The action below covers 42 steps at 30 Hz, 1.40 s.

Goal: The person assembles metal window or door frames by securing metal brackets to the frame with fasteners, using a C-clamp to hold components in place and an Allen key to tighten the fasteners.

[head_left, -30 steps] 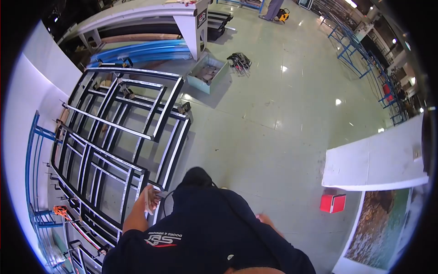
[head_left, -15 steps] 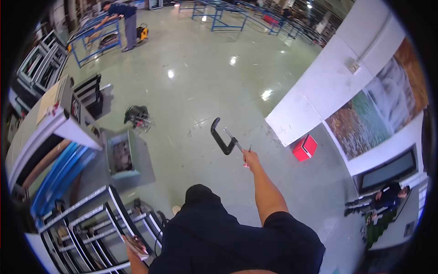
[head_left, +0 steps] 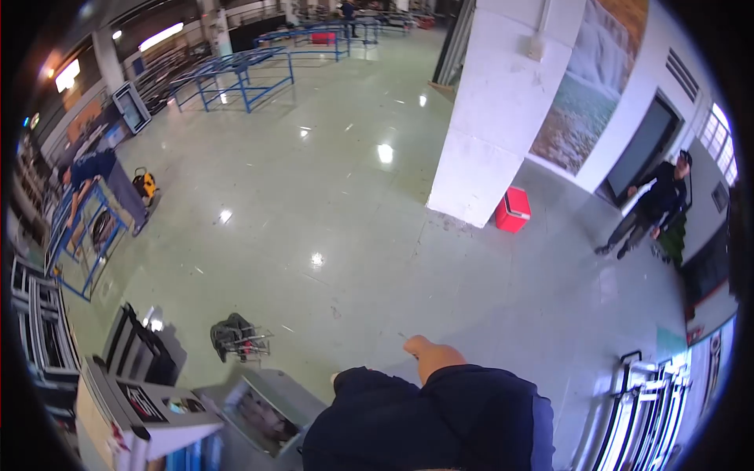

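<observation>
My right hand [head_left: 416,345] is low in front of my dark shirt, its arm drawn in close to my body. The fingers look closed, and a thin metal tip of the C-clamp [head_left: 401,335] sticks out beside them. The clamp's black frame is hidden from this angle. My left hand is out of view.
On the floor ahead lies a black and metal item [head_left: 236,337], near an open grey bin [head_left: 263,416]. A red box [head_left: 513,209] stands by the white pillar [head_left: 491,102]. One person [head_left: 656,200] stands at right; another [head_left: 110,177] bends over a blue frame table at left.
My view has swung up and right. My right hand with the C-clamp has drawn in toward my body, and my left hand has left the view along with the black-and-white frames beside it.
</observation>
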{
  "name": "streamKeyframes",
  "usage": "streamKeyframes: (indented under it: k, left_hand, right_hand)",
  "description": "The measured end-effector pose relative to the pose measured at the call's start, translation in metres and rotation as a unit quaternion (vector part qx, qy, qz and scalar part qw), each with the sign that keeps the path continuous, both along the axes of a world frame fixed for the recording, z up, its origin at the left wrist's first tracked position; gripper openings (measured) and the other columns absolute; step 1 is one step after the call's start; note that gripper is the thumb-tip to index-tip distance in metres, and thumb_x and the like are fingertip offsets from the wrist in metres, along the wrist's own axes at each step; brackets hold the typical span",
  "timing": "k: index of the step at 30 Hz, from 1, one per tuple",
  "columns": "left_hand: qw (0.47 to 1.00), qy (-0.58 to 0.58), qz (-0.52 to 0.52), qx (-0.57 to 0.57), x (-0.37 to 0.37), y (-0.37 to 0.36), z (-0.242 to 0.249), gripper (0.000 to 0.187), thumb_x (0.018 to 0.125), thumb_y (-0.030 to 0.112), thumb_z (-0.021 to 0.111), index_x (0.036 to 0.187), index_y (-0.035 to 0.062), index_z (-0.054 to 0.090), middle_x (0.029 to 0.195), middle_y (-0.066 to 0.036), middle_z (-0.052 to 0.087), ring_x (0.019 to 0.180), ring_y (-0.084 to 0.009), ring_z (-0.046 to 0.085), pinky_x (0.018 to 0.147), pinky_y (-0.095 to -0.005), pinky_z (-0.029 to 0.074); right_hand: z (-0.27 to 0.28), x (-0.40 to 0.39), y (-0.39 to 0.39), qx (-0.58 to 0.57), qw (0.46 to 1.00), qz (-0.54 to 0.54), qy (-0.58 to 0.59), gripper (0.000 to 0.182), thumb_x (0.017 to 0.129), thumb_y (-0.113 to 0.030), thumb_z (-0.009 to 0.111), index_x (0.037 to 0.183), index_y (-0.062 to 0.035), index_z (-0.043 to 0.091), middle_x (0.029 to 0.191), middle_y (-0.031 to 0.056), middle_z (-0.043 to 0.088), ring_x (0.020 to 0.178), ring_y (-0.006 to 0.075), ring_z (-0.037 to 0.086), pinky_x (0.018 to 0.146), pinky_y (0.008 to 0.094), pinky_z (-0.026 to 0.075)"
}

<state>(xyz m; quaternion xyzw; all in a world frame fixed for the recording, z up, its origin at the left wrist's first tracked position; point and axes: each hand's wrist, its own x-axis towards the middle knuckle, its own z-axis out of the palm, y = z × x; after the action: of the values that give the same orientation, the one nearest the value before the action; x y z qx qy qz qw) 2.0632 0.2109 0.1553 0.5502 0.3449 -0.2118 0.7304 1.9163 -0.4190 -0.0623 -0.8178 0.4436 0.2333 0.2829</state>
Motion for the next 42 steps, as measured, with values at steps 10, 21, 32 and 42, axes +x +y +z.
streamKeyframes:
  k: [10,21,32,42]
  left_hand:
    - [0.98,-0.013,-0.199,-0.01,0.278,-0.078,0.004,0.051,0.089,0.064,0.052,0.09,0.0138,0.06,0.08,-0.005,0.064,0.06,-0.0204,0.062,0.05,-0.0348,0.051]
    - [0.944,-0.039,-0.314,-0.098,0.424,-0.096,-0.006,0.046,0.09,0.061,0.054,0.095,0.0152,0.062,0.086,-0.004,0.065,0.064,-0.0195,0.062,0.054,-0.0342,0.052]
    - [0.96,0.135,-0.228,-0.087,0.31,0.019,-0.135,0.047,0.093,0.055,0.053,0.114,0.0143,0.061,0.098,-0.002,0.066,0.076,-0.0173,0.063,0.065,-0.0334,0.052]
    - [0.96,0.198,0.199,0.019,0.1,0.036,-0.041,0.053,0.091,0.06,0.053,0.112,0.0121,0.063,0.09,0.0,0.066,0.068,-0.013,0.061,0.052,-0.0265,0.046]
  right_hand:
    - [0.011,-0.01,0.001,0.04,0.969,-0.228,0.09,0.034,0.081,-0.023,0.056,0.1,0.0014,0.07,0.095,0.0224,0.068,0.079,0.033,0.068,0.07,0.044,0.054]
    - [0.089,0.061,0.097,0.04,0.87,-0.482,-0.093,0.049,0.079,-0.04,0.068,0.097,0.006,0.065,0.08,0.0186,0.064,0.061,0.033,0.064,0.053,0.0438,0.054]
    - [0.072,0.177,0.054,0.103,0.945,-0.303,0.063,0.029,0.083,-0.026,0.059,0.09,0.0015,0.064,0.066,0.0159,0.056,0.051,0.026,0.055,0.05,0.0461,0.053]
    - [0.03,0.443,0.01,0.274,0.894,0.029,0.354,0.023,0.083,-0.035,0.062,0.09,-0.0123,0.063,0.068,0.0068,0.053,0.055,0.0227,0.05,0.05,0.0446,0.049]
